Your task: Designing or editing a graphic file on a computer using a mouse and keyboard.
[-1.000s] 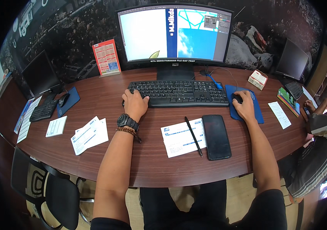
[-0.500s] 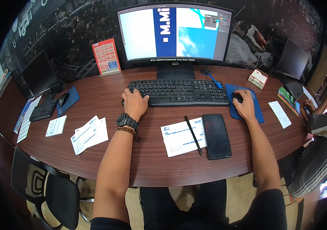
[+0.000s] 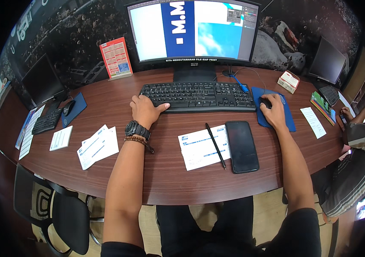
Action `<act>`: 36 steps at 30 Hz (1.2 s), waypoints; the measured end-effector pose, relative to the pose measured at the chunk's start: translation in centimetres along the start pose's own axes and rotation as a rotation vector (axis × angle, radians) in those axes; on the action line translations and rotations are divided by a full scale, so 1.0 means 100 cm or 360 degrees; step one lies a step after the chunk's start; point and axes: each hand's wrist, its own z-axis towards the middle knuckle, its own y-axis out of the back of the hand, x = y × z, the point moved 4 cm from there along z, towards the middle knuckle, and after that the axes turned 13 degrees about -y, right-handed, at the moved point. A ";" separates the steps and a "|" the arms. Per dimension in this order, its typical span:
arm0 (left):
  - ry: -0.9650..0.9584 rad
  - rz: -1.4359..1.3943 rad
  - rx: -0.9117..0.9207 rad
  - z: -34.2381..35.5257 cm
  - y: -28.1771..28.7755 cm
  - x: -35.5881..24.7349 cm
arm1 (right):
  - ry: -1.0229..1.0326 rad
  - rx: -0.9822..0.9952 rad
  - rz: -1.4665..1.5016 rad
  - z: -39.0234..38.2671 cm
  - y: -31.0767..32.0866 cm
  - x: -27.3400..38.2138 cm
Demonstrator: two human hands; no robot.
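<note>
My left hand (image 3: 145,110) rests at the lower left corner of the black keyboard (image 3: 197,97). Its thumb stretches out along the front edge, and the other fingers bend at the keyboard's left end. A dark watch and a beaded bracelet circle that wrist. Over a dark computer mouse (image 3: 266,103), mostly covered by the fingers, my right hand (image 3: 274,113) is closed. The mouse sits on a blue mouse pad (image 3: 288,122). Behind the keyboard, a curved monitor (image 3: 221,40) displays a design with a dark blue band, white lettering and a sky picture.
Nearer me lie a printed form (image 3: 193,154), a black pen (image 3: 215,145) and a dark phone (image 3: 242,147). Loose papers (image 3: 99,147) and a second monitor (image 3: 43,81) are at left. A small box (image 3: 288,82) stands right; beyond it, another person's arm (image 3: 360,118) reaches in.
My left hand has slid slightly left, its fingers off the keys at the keyboard's corner. On the screen the design is somewhat enlarged, its blue band wider. My right hand stays on the mouse.
</note>
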 end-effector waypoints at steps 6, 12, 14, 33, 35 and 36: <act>0.0025 -0.0018 0.0021 -0.001 0.002 -0.003 | -0.0019 0.0006 -0.0029 0.000 0.001 0.000; 0.0028 -0.0016 0.0046 -0.002 0.004 -0.002 | -0.0048 0.0021 -0.0041 0.000 0.000 0.002; 0.0028 -0.0017 0.0049 -0.001 0.004 -0.003 | -0.0038 0.0021 -0.0039 0.002 0.000 -0.001; 0.0006 -0.0001 0.0037 -0.001 0.004 -0.003 | -0.0005 0.0013 -0.0044 0.003 -0.001 -0.002; 0.0006 -0.0008 0.0034 -0.001 0.004 -0.004 | -0.0005 0.0014 -0.0045 0.004 -0.001 -0.003; 0.0008 -0.0008 0.0040 -0.001 0.004 -0.005 | -0.0004 0.0016 -0.0045 0.004 -0.001 -0.004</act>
